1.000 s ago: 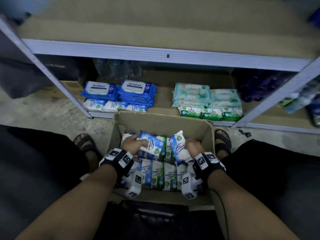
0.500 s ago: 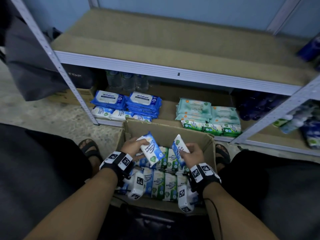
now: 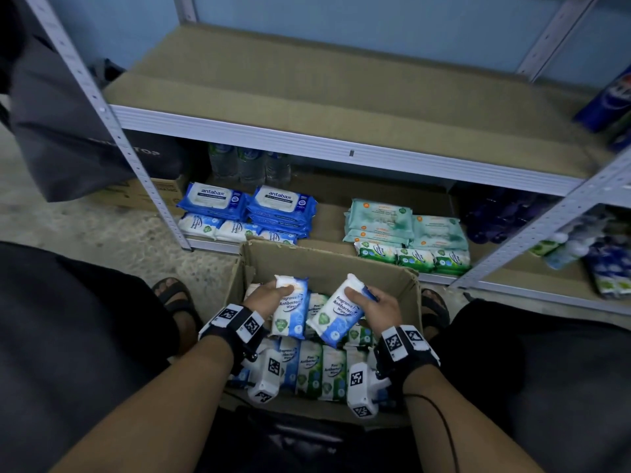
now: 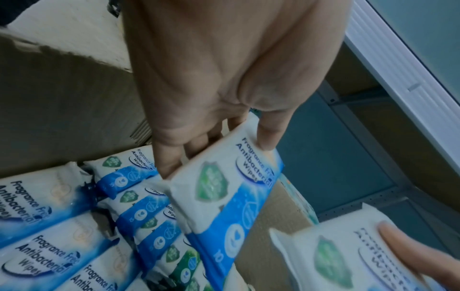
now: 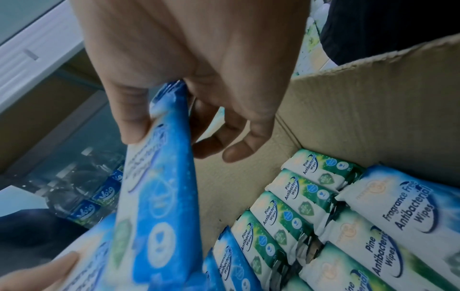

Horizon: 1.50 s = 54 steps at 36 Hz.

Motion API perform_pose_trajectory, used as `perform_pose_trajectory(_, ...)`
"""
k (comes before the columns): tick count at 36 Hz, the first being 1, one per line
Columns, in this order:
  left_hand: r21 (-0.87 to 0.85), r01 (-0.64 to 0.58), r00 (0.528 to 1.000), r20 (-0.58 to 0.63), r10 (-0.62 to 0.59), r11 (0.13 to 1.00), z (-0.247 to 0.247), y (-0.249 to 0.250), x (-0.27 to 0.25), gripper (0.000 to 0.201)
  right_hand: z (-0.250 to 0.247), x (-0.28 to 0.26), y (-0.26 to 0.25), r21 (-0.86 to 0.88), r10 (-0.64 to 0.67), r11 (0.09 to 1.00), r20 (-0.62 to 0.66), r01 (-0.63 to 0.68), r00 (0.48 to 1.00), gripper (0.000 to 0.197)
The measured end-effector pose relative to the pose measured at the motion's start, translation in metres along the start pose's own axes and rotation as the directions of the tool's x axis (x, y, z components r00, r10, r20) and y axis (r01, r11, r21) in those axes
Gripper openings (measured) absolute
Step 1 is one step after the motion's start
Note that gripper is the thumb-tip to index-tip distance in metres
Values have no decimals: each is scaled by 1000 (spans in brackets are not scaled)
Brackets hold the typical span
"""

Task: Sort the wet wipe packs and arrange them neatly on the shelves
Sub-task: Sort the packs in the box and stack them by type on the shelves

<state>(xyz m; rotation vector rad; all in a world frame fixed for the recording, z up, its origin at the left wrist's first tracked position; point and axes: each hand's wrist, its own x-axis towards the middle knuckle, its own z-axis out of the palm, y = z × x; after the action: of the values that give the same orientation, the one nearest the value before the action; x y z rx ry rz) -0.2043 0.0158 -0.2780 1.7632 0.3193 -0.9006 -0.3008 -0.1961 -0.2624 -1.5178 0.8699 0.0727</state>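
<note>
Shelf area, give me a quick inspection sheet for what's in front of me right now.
Surface: lower shelf holds sorted wipe stacks; upper shelf bare.
Job's things: cardboard box holds blue and green packs.
Clutter: water bottles behind the stacks.
Hands: left hand holds a blue pack; right hand holds another blue pack.
Cables: thin black cable on right forearm.
Surroundings: concrete floor.

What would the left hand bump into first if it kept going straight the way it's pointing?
Probably the cardboard box's far wall. The left hand, gripping a blue wipes pack, points forward over the box toward the bottom shelf. If held high enough, it might clear the wall; depth is unclear.
</note>
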Motion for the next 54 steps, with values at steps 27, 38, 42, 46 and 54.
perform_pose_trajectory(27, -134, 83, 930, 366, -29, 988, 26, 0, -22, 33, 15, -9, 13, 35, 84, 995, 138, -89, 987, 43)
perform_pose_trajectory(38, 7, 99, 972, 212, -98, 995, 20, -31, 14, 51, 20, -1, 33, -160, 128, 982, 174, -100, 976, 43)
perform_pose_trajectory(42, 106, 127, 983, 121, -140, 986, 8, -50, 31, 51, 17, 13, 49, -388, 164, 918, 203, -74, 965, 34)
perform_pose_trajectory(46, 250, 132, 991, 3, -137, 959, -2, -62, 48, 46, 3, 22, 58, -673, 221, 738, 160, -57, 962, 31)
perform_pose_trajectory(54, 339, 119, 990, -107, -87, 933, -8, -54, 94, 52, -24, 43, 80, -767, 366, 623, 110, -155, 924, 26)
